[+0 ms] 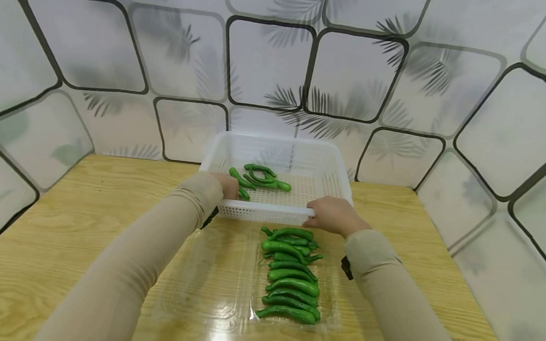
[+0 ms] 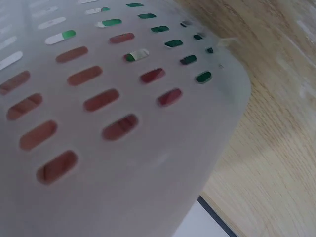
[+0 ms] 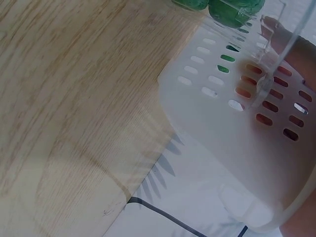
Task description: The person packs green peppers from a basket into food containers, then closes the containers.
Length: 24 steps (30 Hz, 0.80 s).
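Observation:
A white perforated plastic basket (image 1: 263, 208) stands at the back of the table with several green chili peppers (image 1: 272, 184) at its left side. My left hand (image 1: 230, 186) reaches over the front rim into the basket, close to these peppers; its fingers are hidden. In the left wrist view, skin and green show through the slots of the basket wall (image 2: 158, 158). My right hand (image 1: 332, 215) grips the front rim near the right corner. Just in front lies a clear plastic clamshell box (image 1: 332, 307), its right half holding a column of green chili peppers (image 1: 293, 285).
The clamshell's left half (image 1: 202, 292) lies flat on the wooden table (image 1: 83, 231). Behind the basket rises a wall with a stone-and-leaf pattern (image 1: 268, 64), and similar panels stand at both sides.

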### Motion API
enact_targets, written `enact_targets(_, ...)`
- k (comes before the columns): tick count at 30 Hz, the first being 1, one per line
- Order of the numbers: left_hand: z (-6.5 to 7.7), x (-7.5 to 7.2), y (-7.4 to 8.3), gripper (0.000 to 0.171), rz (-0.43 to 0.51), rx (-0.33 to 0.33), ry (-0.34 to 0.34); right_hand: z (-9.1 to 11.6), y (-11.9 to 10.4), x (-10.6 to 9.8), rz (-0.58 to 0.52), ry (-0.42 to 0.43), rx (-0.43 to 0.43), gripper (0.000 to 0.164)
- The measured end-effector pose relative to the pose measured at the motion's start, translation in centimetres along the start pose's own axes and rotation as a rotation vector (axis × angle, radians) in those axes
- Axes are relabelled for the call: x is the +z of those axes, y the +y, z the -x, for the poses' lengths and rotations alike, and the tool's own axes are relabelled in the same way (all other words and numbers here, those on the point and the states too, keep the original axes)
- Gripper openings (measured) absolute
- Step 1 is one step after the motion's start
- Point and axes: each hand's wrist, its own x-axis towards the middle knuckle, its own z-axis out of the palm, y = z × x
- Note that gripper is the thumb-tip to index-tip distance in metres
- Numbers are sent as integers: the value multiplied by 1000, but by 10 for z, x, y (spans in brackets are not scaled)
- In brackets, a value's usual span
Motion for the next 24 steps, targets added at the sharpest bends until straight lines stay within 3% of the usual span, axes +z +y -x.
enact_targets(12,12,-2,4,33,-65,3,-36,1,0,-1,8,-2,-3,24)
enact_targets(19,10,-3,4,32,-80,22,-31,1,-2,-1,5,-2,1,24)
enact_targets(24,11,-4,5,34,-56,0,-32,2,-2,-2,6,2,1,25)
